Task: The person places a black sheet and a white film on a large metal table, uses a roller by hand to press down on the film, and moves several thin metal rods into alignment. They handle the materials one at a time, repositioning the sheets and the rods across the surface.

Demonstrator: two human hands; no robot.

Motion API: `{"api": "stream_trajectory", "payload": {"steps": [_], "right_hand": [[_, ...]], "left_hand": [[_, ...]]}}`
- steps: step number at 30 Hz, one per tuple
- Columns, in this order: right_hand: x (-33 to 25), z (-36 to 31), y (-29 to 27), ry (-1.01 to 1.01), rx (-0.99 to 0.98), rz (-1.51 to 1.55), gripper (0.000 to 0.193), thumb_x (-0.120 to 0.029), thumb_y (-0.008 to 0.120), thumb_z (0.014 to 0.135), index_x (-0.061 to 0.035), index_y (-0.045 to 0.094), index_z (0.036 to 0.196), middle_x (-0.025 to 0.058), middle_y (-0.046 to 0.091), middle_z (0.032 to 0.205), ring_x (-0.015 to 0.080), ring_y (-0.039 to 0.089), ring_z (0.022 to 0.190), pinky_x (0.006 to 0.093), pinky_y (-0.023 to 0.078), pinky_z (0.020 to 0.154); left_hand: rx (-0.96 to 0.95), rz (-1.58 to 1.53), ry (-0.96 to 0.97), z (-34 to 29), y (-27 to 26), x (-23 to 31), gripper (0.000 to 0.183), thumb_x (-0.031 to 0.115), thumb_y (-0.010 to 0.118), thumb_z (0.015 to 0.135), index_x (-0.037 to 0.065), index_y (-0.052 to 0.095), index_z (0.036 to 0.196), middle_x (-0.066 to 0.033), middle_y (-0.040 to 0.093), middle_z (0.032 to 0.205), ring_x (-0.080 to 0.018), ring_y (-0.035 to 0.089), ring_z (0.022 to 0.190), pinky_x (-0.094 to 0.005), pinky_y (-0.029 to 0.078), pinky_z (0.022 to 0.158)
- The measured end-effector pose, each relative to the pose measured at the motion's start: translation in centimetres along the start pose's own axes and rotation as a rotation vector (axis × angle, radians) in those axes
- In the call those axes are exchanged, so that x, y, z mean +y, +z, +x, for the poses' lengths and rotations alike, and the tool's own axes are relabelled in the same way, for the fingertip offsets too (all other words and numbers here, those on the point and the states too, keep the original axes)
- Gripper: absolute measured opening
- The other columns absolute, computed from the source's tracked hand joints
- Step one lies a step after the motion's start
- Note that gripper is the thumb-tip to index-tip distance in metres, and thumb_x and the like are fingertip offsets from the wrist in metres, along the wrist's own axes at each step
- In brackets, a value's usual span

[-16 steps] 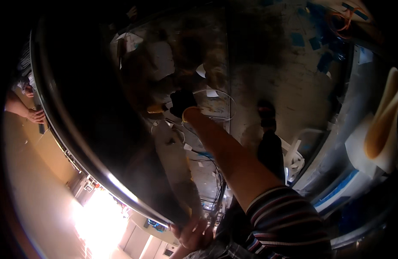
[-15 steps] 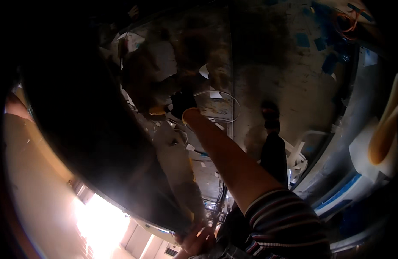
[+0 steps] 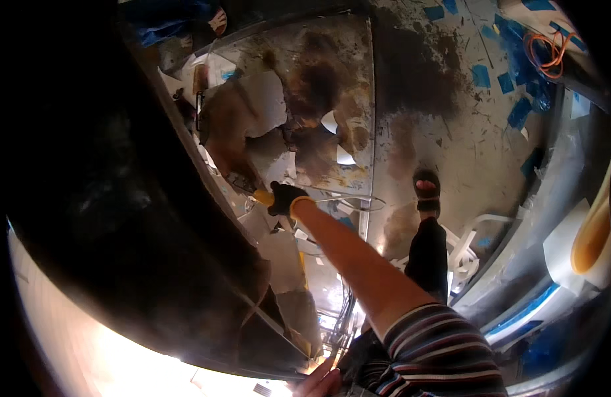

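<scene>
My right hand (image 3: pixel 287 199), in a black glove with a yellow cuff, is closed round the yellow handle of a tool (image 3: pixel 262 197). The tool's dark head points left toward the side of a large dark curved panel (image 3: pixel 140 198); its exact kind is unclear. My bare left hand (image 3: pixel 319 382) is at the bottom edge beside the panel's lower end. Its fingers look bent together, and what they hold, if anything, is hidden. A thin pale cord or hose (image 3: pixel 345 198) loops to the right of the glove.
Stained brown sheeting (image 3: pixel 319 79) and torn pale sheets (image 3: pixel 266 99) cover the floor. My sandalled foot (image 3: pixel 426 188) stands on the right. Blue scraps (image 3: pixel 481 76), an orange cable (image 3: pixel 550 56) and a white tubular frame (image 3: pixel 477 231) lie further right. Another person's foot (image 3: pixel 217 21) shows at the top.
The picture has brightened and the view has shifted. My gloved right hand, with the yellow-handled tool in it, now appears lower. My left hand also appears lower, at the bottom edge.
</scene>
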State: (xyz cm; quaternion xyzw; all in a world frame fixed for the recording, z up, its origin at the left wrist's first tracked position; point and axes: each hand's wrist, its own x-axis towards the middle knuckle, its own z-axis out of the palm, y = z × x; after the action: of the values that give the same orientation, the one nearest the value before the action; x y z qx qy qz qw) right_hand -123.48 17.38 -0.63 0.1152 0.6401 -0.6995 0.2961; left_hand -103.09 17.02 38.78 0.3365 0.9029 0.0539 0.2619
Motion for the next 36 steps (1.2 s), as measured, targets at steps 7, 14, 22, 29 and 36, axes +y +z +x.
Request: {"api": "stream_trajectory", "payload": {"steps": [7, 14, 22, 29, 36], "right_hand": [[-2.0, 3.8, 5.7, 0.152, 0.17, -0.17, 0.061, -0.036, 0.079, 0.067, -0.0084, 0.058, 0.117, 0.0154, 0.07, 0.1, 0.0334, 0.068, 0.095, 0.0452, 0.053, 0.084], [0.0, 1.7, 2.3, 0.258, -0.218, -0.176, 0.029, -0.031, 0.07, 0.078, -0.0099, 0.072, 0.097, 0.0181, 0.07, 0.103, 0.0346, 0.068, 0.096, 0.0451, 0.053, 0.085], [11.3, -20.2, -0.8, 0.466, 0.102, -0.102, 0.063, -0.053, 0.07, 0.068, -0.0055, 0.067, 0.11, 0.0211, 0.068, 0.107, 0.0329, 0.065, 0.103, 0.0393, 0.051, 0.088], [15.6, -35.3, -3.3, 0.6, 0.373, -0.33, 0.051, -0.037, 0.075, 0.074, -0.0029, 0.064, 0.11, 0.019, 0.067, 0.108, 0.0333, 0.065, 0.1, 0.0412, 0.051, 0.083], [6.1, -46.0, -3.4, 0.366, 0.866, -0.221, 0.025, -0.023, 0.072, 0.078, -0.0044, 0.063, 0.092, 0.0145, 0.064, 0.074, 0.0255, 0.063, 0.062, 0.034, 0.049, 0.055]], "left_hand": [[0.013, -0.008, 0.008, -0.2, 0.2, -0.7, 0.027, 0.022, 0.074, 0.065, 0.016, 0.075, 0.091, 0.0012, 0.07, 0.106, -0.0304, 0.048, 0.117, -0.0482, 0.033, 0.1], [0.046, -0.001, 0.045, -0.8, 0.1, -1.0, 0.026, 0.022, 0.075, 0.065, 0.018, 0.075, 0.09, 0.004, 0.071, 0.104, -0.0294, 0.049, 0.114, -0.0472, 0.034, 0.097], [0.097, 0.038, 0.095, 2.7, -0.5, 0.4, 0.024, 0.019, 0.073, 0.065, 0.017, 0.074, 0.089, 0.0027, 0.07, 0.109, -0.0327, 0.05, 0.118, -0.0475, 0.036, 0.098], [0.352, -0.131, 0.227, 3.5, 1.0, -0.4, 0.021, 0.012, 0.071, 0.073, 0.012, 0.071, 0.094, -0.0047, 0.068, 0.112, -0.0332, 0.042, 0.136, -0.0534, 0.032, 0.11], [0.52, -0.542, 0.368, -11.6, 4.3, -1.5, 0.035, 0.014, 0.075, 0.074, 0.01, 0.066, 0.108, -0.0098, 0.064, 0.117, -0.0339, 0.051, 0.127, -0.0529, 0.037, 0.106]]}}
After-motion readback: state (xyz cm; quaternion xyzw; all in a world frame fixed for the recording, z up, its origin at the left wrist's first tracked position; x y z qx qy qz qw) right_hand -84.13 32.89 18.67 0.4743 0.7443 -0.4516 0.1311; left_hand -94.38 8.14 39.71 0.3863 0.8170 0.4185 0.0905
